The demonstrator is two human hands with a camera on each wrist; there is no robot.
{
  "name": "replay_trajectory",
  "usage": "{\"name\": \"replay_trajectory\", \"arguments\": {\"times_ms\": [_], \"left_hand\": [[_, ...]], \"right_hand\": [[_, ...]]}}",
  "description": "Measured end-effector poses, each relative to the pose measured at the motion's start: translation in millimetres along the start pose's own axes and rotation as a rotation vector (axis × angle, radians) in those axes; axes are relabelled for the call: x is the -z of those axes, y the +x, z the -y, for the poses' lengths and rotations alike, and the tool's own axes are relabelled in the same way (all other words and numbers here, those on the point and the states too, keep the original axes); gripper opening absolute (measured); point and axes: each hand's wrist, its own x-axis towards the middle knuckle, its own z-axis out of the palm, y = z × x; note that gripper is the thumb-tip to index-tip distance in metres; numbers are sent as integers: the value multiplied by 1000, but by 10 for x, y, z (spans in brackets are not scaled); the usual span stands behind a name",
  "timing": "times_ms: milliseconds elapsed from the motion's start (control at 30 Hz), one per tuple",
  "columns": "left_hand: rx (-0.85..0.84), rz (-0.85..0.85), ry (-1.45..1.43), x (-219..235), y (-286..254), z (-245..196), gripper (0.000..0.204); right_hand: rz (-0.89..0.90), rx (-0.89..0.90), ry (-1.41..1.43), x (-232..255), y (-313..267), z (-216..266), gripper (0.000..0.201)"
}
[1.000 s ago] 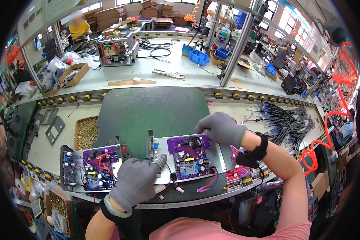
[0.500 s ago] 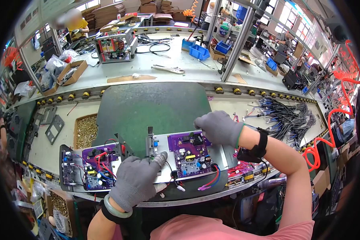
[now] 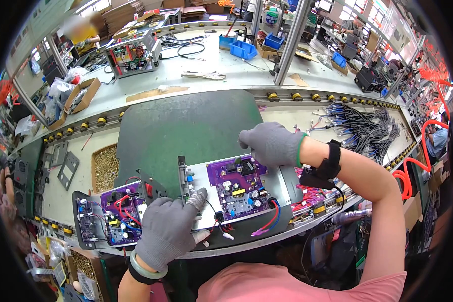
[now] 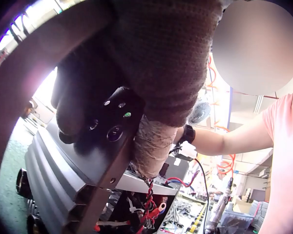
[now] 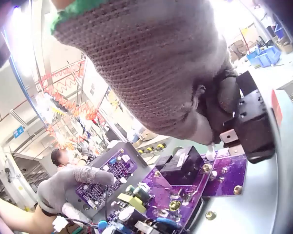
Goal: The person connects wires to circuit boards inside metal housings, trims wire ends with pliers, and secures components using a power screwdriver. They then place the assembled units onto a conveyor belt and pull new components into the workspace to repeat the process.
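In the head view my gloved left hand (image 3: 167,229) lies at the near left end of a metal chassis (image 3: 200,178). It grips the chassis's dark front panel (image 4: 107,131), with a taped digit on the inner side and other fingers over the outside. A purple circuit board (image 3: 232,187) is mounted on the chassis. My gloved right hand (image 3: 269,145), fingers curled, is over the board's far edge. In the right wrist view its fingertips are close to a black switch-like part (image 5: 254,124) with metal tabs. I cannot tell whether they hold something.
A second chassis with a purple board (image 3: 120,214) stands to the left. A box of small brass-coloured parts (image 3: 105,168) lies behind it. Black cables (image 3: 370,128) are heaped at right, and a bench (image 3: 196,83) with blue bins (image 3: 243,50) runs across the back.
The view has shifted, moving the bench upward in frame. My right hand has moved slightly away from the board's far edge. The left hand keeps its grip on the chassis.
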Motion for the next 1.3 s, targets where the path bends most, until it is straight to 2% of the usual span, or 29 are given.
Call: {"name": "replay_trajectory", "arguments": {"times_ms": [200, 267, 333, 400, 467, 533, 600, 667, 733, 800, 867, 933, 1000, 1033, 1067, 1133, 1200, 1233, 1300], "left_hand": [[-7, -29, -17, -21, 5, -2, 72], [-38, -107, -16, -46, 5, 2, 80], [-40, -108, -16, -48, 5, -1, 80], [-38, -113, -19, -56, 9, -6, 80], [-26, -95, -38, -62, -2, -5, 71], [-38, -108, -36, -72, 0, 0, 75], [-54, -115, -33, -56, 2, 3, 79], [-85, -133, -19, -51, -10, 2, 80], [-90, -132, -14, -93, -25, 17, 80], [-68, -169, -11, -104, -35, 3, 75], [-63, -172, -28, -53, -23, -20, 75], [-70, -458, 79, 45, 16, -113, 72], [-53, -530, 84, 64, 15, -200, 67], [-74, -604, -39, 55, 42, -308, 64], [-101, -676, -164, 53, 72, -426, 61], [-182, -676, -190, 78, 145, -637, 55], [-240, -633, -198, 98, 211, -709, 50], [-241, -641, -191, 81, 265, -735, 50], [-208, -582, -385, -15, 401, -790, 45]], "right_hand": [[-20, -13, -32, -76, -43, 45, 26], [-3, 13, -56, -39, -32, 52, 26], [10, 30, -71, 14, -40, 104, 26], [84, -3, -164, 68, 6, 212, 26], [97, -58, -141, 52, 53, 253, 26], [108, -118, -122, -13, 69, 174, 26], [-63, -18, 49, -160, 62, -11, 30], [-79, -3, -10, -210, -66, 5, 34], [-300, 177, 65, -213, -256, 6, 35], [-463, 219, 143, -106, -706, 141, 29], [-445, 335, 111, -158, -1126, 224, 24], [-261, 375, -185, -352, -1417, 431, 19], [-675, 531, -163, -1006, -1384, 404, 19], [-675, 537, -167, -1175, -1321, 356, 19], [-748, 525, -227, -1306, -1280, 310, 20], [-831, 512, -306, -1286, -1278, 237, 21], [-921, 421, -133, -1114, -1304, 212, 25], [-953, 312, -30, -984, -1318, 181, 24], [-941, 294, 24, -831, -1219, 92, 23]]}}
